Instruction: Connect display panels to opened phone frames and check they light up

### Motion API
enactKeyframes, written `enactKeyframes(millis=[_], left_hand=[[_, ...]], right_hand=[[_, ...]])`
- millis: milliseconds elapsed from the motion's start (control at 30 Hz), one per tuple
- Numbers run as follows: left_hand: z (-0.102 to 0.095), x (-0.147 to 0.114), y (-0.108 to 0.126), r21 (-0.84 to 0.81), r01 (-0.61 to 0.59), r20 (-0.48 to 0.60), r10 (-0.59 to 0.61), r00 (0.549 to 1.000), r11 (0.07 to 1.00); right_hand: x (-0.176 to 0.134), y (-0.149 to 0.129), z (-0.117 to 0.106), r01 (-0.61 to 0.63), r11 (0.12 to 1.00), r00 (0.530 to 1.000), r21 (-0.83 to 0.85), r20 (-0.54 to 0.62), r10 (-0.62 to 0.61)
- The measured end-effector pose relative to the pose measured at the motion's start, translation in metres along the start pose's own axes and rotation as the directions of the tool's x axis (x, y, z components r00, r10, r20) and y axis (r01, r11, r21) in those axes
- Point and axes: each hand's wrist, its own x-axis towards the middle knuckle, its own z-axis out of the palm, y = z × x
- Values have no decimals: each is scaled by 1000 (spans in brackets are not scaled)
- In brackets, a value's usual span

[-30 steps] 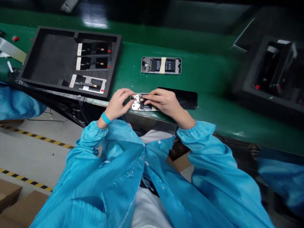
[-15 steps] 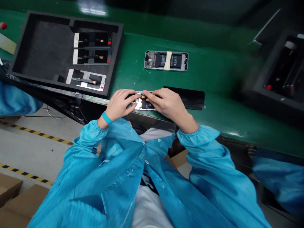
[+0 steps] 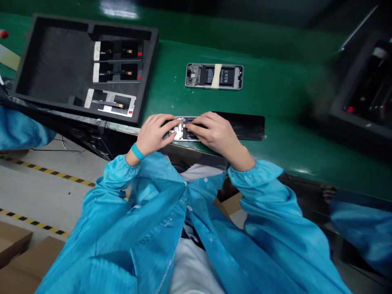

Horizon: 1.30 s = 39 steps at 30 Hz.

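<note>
An opened phone body (image 3: 177, 134) lies at the near edge of the bench, its silvery circuit board showing at the left end and a dark area to the right. My left hand (image 3: 155, 132) grips that left end, fingers on the far edge and thumb on the near one. Over the middle of the phone, my right hand (image 3: 216, 131) has its thumb and fingertips drawn together near the board's connector; what they pinch is hidden. A glossy black screen panel (image 3: 246, 125) lies beside the phone, partly beneath my right hand.
Another opened phone (image 3: 228, 77), with a cream strip across its battery, lies farther back. At left, a black foam tray (image 3: 148, 77) bears several screen parts (image 3: 118, 51). A second dark tray (image 3: 343, 108) stands at right. Blue sleeves of other people (image 3: 364, 228) show at both sides.
My right fingertips have drawn slightly back and toward me from the board; the orange connector seen under them is now covered or out of sight. My left hand keeps its hold.
</note>
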Motion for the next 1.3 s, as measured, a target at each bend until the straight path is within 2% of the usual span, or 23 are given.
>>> enactKeyframes(millis=[133,367,500,700,867,967,1033,1133,1233,1300], left_hand=[[0,0,0,-3,23,25,-23,999,1000],[0,0,1,14,8,4,-8,1000,1000],[-1,0,1,42,-19,42,17,999,999],[-9,7,-1,154,-122,147,99,984,981],[-21,21,0,233,-318,276,251,928,919],[-22,25,-4,222,-356,306,282,909,908],[-18,24,-11,181,-339,271,285,919,923],[-9,20,-24,38,-273,143,266,953,961],[-2,17,-32,-151,-152,-8,152,988,977],[-1,17,-31,-217,-89,-68,76,995,972]], right_hand=[[-2,1,2,-23,998,1000,63,-10,24],[-2,0,-1,-96,993,990,62,111,88],[-1,-2,-1,-123,989,984,77,141,111],[1,-4,-3,-95,995,986,27,140,91],[7,-5,-6,-42,999,989,-8,141,43],[6,-4,-9,-62,998,986,7,155,60],[1,-2,-14,-93,996,986,9,138,91],[-12,5,-24,-143,990,986,6,84,142],[-24,11,-32,-195,981,979,8,57,194],[-28,14,-37,-232,973,971,16,65,230]])
